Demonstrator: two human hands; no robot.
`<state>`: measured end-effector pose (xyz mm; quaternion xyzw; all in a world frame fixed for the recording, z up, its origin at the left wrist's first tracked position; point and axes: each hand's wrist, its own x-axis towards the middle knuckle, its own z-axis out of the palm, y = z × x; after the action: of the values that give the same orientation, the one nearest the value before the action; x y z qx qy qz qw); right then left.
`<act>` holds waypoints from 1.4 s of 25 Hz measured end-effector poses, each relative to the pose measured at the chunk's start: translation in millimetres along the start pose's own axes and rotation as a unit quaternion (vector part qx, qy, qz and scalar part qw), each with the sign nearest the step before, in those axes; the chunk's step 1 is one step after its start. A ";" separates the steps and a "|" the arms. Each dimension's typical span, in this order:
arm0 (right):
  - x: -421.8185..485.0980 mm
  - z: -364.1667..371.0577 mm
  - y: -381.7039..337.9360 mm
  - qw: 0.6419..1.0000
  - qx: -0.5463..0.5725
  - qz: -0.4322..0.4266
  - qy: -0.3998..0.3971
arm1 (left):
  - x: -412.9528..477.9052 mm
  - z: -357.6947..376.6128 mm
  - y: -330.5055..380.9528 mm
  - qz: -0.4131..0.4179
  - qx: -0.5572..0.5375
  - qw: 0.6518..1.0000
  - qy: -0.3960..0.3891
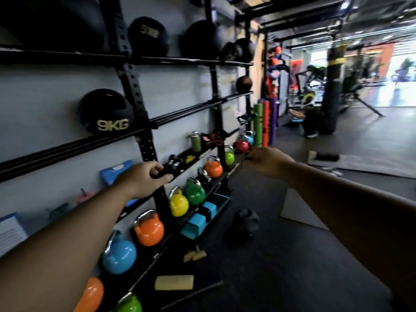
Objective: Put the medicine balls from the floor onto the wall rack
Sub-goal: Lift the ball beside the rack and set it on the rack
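Note:
A black medicine ball (244, 224) lies on the dark floor beside the rack's foot. On the black wall rack (135, 91) rest other black balls: one marked 9KG (105, 113) on the middle rail, several more on the top rail (148, 36), and a dark reddish ball (243, 84) further along. Both my arms reach forward with nothing held. My left hand (144, 177) hovers in front of the rack's upright, fingers loosely curled. My right hand (267, 163) is out over the floor, blurred, fingers half bent.
Coloured kettlebells (177, 203) line the low shelf, with blue blocks (198, 218) beneath. A yellow sponge (174, 282) and a black bar (191, 296) lie on the floor. Grey mats (299, 210) lie to the right. Foam rollers (262, 124) and a punching bag (333, 86) stand further on.

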<state>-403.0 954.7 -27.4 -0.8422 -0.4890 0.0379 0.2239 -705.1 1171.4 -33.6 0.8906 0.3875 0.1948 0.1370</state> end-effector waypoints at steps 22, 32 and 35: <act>-1.9 -32.4 414.2 0.988 0.002 0.116 -0.100 | 115.1 312.3 350.8 0.035 0.012 0.987 -0.154; 188.0 46.8 402.5 0.988 -0.040 0.066 -0.137 | 279.6 386.6 247.4 -0.013 0.002 0.981 -0.194; 261.0 73.9 390.7 0.987 -0.022 0.067 -0.143 | 336.8 398.2 217.3 -0.019 0.012 0.976 -0.217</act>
<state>26.7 1034.6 -215.0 -0.8637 -0.4590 0.1619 0.1307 -176.3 1241.0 -219.7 0.9055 0.3679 -0.0109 0.2111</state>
